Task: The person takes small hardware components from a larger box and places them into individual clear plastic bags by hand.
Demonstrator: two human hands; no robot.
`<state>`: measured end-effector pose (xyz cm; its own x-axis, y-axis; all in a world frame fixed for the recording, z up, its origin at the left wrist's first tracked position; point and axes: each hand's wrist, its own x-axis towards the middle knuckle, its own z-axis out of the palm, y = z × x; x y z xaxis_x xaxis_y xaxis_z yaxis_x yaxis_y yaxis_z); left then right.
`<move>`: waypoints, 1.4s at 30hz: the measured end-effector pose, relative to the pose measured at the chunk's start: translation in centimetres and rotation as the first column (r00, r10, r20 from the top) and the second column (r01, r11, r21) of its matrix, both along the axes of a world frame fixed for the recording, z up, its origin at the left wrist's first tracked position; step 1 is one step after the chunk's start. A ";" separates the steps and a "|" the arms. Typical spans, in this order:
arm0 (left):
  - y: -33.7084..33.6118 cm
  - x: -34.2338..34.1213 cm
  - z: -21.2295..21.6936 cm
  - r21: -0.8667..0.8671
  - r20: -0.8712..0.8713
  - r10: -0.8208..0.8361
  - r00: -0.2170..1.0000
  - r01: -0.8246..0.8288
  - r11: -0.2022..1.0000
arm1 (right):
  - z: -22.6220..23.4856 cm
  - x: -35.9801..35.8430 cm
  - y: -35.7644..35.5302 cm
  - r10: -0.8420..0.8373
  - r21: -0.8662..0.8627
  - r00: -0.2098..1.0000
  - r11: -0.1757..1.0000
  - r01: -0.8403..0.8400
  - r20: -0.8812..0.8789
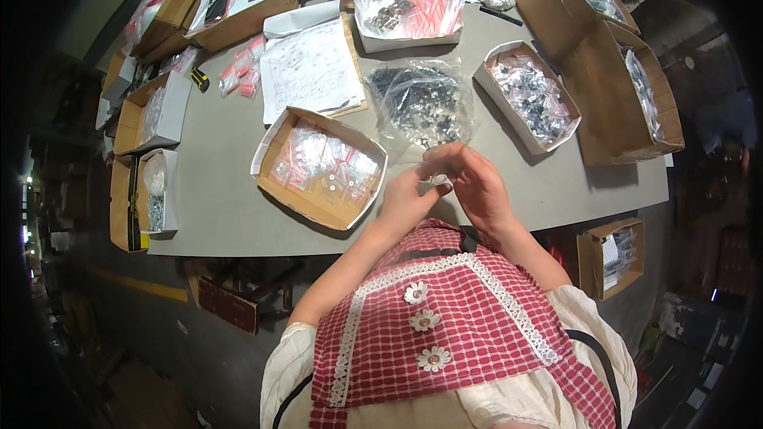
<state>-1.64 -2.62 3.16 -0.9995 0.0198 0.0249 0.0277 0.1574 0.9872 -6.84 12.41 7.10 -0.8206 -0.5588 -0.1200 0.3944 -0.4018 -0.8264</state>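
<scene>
Close to the table's near edge, my left hand [407, 199] and my right hand [475, 184] come together with their fingers curled inward. Something small and pale shows between the fingertips, too little of it to name. Just beyond them lies a clear plastic bag [421, 103] spread open, full of small black and silvery metal parts. Left of my hands, a shallow cardboard box [266, 175] holds several small clear zip bags [322, 160] with red strips and little parts inside. Over to the right stands a white box [494, 111] of filled zip bags with dark parts.
Beyond the parts, a white box [413, 44] holds red-striped bags and metal pieces. Paper sheets [306, 63], loose red-striped bags [242, 71] and a yellow-black cutter [199, 79] lie to the left. Cardboard boxes [600, 103] line the right side; more boxes [171, 111] stand along the left edge.
</scene>
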 end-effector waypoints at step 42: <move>-6.1 4.8 2.5 -0.097 -0.191 0.365 0.911 -0.387 0.917 | -6.5 3.3 -1.2 0.786 0.841 0.339 0.540 0.029 -0.517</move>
<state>3.18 -8.72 5.63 -0.9150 -0.3424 0.2134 0.1022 0.3150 0.9436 -3.51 11.22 0.65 -0.4074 -0.9109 -0.0650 -0.6552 0.3412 -0.6741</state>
